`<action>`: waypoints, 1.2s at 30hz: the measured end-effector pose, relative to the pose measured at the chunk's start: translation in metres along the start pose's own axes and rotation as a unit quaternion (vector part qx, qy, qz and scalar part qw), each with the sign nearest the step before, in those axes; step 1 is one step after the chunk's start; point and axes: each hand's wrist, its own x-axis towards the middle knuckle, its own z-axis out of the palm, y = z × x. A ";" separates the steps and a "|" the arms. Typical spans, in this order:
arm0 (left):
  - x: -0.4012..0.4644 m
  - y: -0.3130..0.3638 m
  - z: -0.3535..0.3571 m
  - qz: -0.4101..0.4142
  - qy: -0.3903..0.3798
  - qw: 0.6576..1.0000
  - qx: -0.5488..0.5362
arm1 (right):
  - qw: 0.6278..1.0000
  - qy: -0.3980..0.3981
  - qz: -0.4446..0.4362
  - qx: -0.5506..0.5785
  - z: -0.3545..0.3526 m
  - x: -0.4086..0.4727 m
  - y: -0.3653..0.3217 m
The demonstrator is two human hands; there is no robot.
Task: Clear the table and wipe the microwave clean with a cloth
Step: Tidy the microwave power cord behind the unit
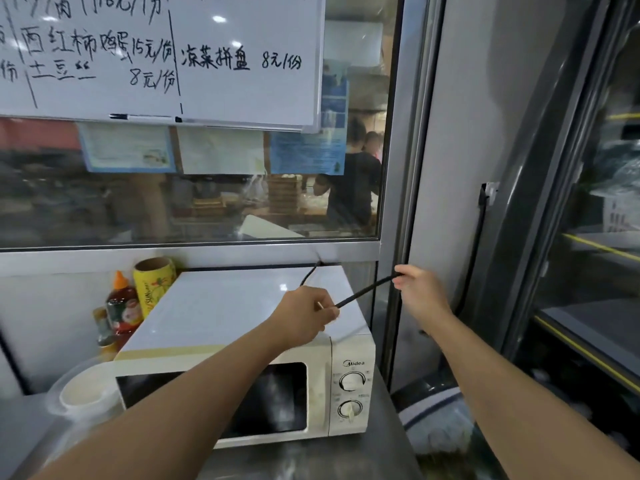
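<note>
A white microwave (221,306) with two knobs stands on the steel table (346,459), its door closed. A black power cord (367,289) runs from behind the microwave and is stretched across its top right corner between both hands. My left hand (304,317) pinches the cord over the microwave's top. My right hand (419,292) pinches the cord further along, to the right of the microwave and slightly higher. No cloth is in view.
Left of the microwave stand a yellow can (154,282), a red sauce bottle (121,306) and a clear plastic bowl holding a white cup (83,389). A glass window with a whiteboard (166,57) is behind. A glass-door fridge (588,237) stands at the right.
</note>
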 end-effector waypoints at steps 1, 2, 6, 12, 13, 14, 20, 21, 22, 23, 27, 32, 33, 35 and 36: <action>-0.002 -0.002 0.003 -0.008 -0.009 1.000 0.001 | 0.999 -0.003 0.016 0.043 0.002 0.005 -0.004; -0.003 -0.004 0.006 -0.014 -0.015 1.000 0.005 | 0.997 0.002 0.024 0.075 0.005 0.010 -0.007; 0.002 -0.008 0.016 -0.021 -0.026 0.999 0.012 | 0.992 0.026 0.007 0.121 0.013 0.027 -0.017; 0.013 -0.016 0.020 -0.023 -0.128 0.991 0.018 | 0.984 -0.012 0.015 0.178 0.030 0.039 -0.018; 0.015 -0.018 0.020 -0.023 -0.131 0.991 0.020 | 0.981 -0.021 0.015 0.192 0.032 0.041 -0.017; 0.017 -0.020 0.020 -0.025 -0.134 0.990 0.024 | 0.979 -0.028 0.015 0.200 0.035 0.043 -0.016; 0.037 -0.037 0.019 -0.065 -0.079 0.994 0.030 | 0.969 -0.069 0.026 0.237 0.051 0.053 -0.014; 0.042 -0.041 0.017 -0.075 -0.043 0.995 0.045 | 0.968 -0.075 0.024 0.237 0.054 0.054 -0.014; 0.048 -0.045 0.013 -0.086 -0.010 0.994 0.067 | 0.968 -0.081 0.021 0.238 0.056 0.056 -0.014; 0.054 -0.051 0.010 -0.099 0.015 0.991 0.088 | 0.966 -0.089 0.021 0.242 0.058 0.057 -0.013; 0.079 -0.074 0.005 -0.175 0.038 0.977 0.119 | 0.962 -0.111 0.020 0.249 0.069 0.066 -0.005; 0.115 -0.092 0.006 -0.242 0.029 0.968 0.066 | 0.960 -0.131 0.009 0.248 0.084 0.080 0.012; 0.122 -0.094 0.007 -0.246 0.028 0.967 0.062 | 0.959 -0.136 0.010 0.249 0.087 0.082 0.015; 0.133 -0.097 0.010 -0.251 0.027 0.966 0.064 | 0.958 -0.141 0.014 0.248 0.093 0.085 0.020; 0.137 -0.098 0.011 -0.252 0.025 0.965 0.068 | 0.958 -0.143 0.016 0.248 0.095 0.086 0.023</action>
